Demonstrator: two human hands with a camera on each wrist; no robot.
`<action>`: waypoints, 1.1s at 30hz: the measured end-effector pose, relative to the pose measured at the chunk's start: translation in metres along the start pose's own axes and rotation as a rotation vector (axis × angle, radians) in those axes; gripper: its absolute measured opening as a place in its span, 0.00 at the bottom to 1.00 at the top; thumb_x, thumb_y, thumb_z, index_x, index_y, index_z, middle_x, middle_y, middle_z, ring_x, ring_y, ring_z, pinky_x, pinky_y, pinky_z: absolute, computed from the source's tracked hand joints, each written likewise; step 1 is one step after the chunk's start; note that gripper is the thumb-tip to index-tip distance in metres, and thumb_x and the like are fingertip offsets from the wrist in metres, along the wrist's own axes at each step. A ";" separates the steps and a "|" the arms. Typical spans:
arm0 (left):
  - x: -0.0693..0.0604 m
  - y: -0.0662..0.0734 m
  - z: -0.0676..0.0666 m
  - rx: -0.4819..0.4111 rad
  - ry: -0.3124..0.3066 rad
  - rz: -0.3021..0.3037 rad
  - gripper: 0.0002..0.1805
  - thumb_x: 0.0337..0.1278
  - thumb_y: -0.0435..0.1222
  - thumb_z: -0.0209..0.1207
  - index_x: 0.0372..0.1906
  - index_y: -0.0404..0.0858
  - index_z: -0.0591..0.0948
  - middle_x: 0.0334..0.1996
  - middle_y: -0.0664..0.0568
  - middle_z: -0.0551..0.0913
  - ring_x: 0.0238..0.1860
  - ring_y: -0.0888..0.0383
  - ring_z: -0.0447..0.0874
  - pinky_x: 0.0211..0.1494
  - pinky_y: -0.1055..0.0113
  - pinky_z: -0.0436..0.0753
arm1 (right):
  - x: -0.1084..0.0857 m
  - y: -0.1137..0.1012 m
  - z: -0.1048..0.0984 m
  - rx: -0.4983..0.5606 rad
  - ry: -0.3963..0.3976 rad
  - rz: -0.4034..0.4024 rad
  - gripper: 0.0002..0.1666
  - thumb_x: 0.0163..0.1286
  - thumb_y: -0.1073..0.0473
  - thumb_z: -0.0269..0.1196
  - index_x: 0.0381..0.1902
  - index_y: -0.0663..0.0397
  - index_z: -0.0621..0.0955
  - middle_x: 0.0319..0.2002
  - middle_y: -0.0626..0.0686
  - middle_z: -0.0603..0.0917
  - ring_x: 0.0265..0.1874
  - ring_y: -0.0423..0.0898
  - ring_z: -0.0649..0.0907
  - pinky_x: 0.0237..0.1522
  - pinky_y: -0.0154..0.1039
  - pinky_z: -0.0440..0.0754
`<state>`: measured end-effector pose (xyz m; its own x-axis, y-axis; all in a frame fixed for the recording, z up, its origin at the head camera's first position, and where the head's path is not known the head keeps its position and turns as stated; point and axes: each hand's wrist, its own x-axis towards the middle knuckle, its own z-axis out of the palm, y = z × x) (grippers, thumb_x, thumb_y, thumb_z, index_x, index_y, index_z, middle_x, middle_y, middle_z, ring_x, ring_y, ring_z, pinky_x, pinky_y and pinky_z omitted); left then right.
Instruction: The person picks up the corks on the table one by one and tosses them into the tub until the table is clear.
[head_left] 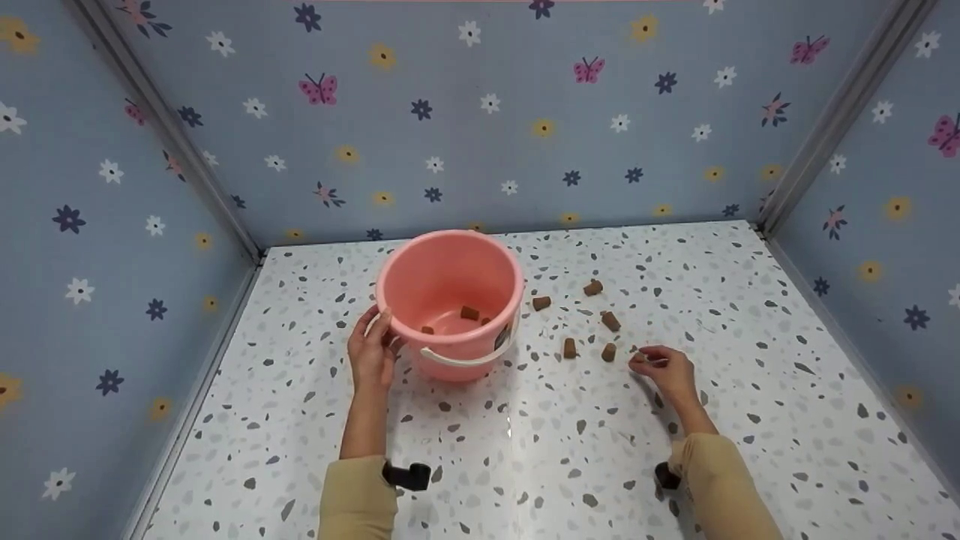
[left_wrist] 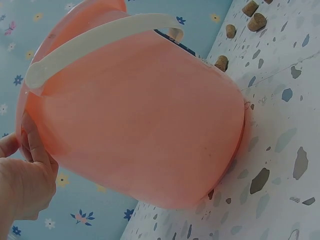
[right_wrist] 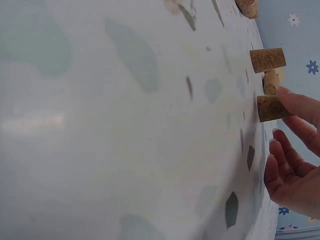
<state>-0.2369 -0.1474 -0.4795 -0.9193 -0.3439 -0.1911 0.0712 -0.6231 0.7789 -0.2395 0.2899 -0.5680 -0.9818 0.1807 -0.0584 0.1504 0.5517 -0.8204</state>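
Note:
A pink bucket (head_left: 457, 352) with a white handle (left_wrist: 100, 40) stands on the speckled tabletop, several brown corks lying inside it. My left hand (head_left: 372, 352) grips the bucket's rim on its left side, thumb over the edge and fingers against the outer wall. To the right, my right hand (head_left: 670, 371) pinches a cork (right_wrist: 271, 108) between thumb and index finger, low over the table; its other fingers are loosely bent. Beside it stands another cork (head_left: 609, 352), with one more cork (head_left: 570, 348) a little further left.
Further back lie a tilted cork (head_left: 610, 321), a cork (head_left: 593, 287) and a cork (head_left: 541, 303) near the bucket. Flower-patterned panels (head_left: 480, 150) enclose the speckled table (head_left: 525, 465) at the back and both sides.

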 end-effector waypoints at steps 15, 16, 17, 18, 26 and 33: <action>-0.001 0.001 0.001 0.001 0.013 -0.007 0.18 0.52 0.32 0.59 0.49 0.36 0.71 0.28 0.49 0.78 0.28 0.59 0.76 0.30 0.70 0.79 | 0.001 0.003 0.002 0.010 0.006 0.032 0.21 0.54 0.56 0.66 0.44 0.62 0.79 0.40 0.59 0.77 0.39 0.51 0.76 0.40 0.41 0.73; -0.001 0.001 0.001 -0.002 0.012 -0.010 0.18 0.52 0.32 0.59 0.49 0.36 0.71 0.28 0.49 0.78 0.28 0.59 0.76 0.30 0.70 0.79 | 0.001 0.003 0.002 0.012 0.009 0.035 0.21 0.54 0.56 0.66 0.44 0.62 0.79 0.40 0.59 0.77 0.39 0.51 0.76 0.39 0.41 0.73; -0.001 0.001 0.000 -0.004 0.012 -0.011 0.18 0.52 0.32 0.59 0.49 0.36 0.71 0.28 0.49 0.78 0.29 0.58 0.76 0.31 0.70 0.79 | 0.000 0.003 0.002 0.011 0.012 0.035 0.21 0.53 0.56 0.66 0.43 0.62 0.79 0.40 0.59 0.77 0.38 0.50 0.76 0.39 0.40 0.73; -0.001 0.001 0.000 -0.003 0.012 -0.013 0.18 0.52 0.32 0.59 0.49 0.36 0.71 0.29 0.49 0.78 0.30 0.58 0.76 0.31 0.70 0.79 | 0.000 0.003 0.002 0.011 0.016 0.036 0.21 0.53 0.55 0.66 0.43 0.61 0.79 0.40 0.59 0.77 0.38 0.50 0.76 0.38 0.40 0.73; -0.001 0.001 0.001 -0.007 0.015 -0.011 0.18 0.52 0.31 0.58 0.49 0.36 0.71 0.32 0.49 0.78 0.31 0.58 0.77 0.34 0.69 0.80 | -0.001 -0.002 0.001 0.001 0.049 0.011 0.19 0.53 0.57 0.66 0.42 0.61 0.80 0.40 0.59 0.78 0.38 0.51 0.76 0.39 0.42 0.74; -0.001 0.000 0.000 -0.010 0.008 0.002 0.18 0.52 0.31 0.58 0.49 0.35 0.71 0.30 0.49 0.79 0.30 0.57 0.77 0.31 0.69 0.80 | 0.001 -0.008 0.001 0.012 0.068 -0.009 0.20 0.52 0.55 0.67 0.41 0.61 0.80 0.39 0.59 0.79 0.36 0.50 0.76 0.35 0.38 0.73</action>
<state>-0.2363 -0.1472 -0.4794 -0.9161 -0.3510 -0.1940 0.0772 -0.6290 0.7735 -0.2420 0.2849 -0.5616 -0.9730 0.2304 -0.0124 0.1394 0.5442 -0.8273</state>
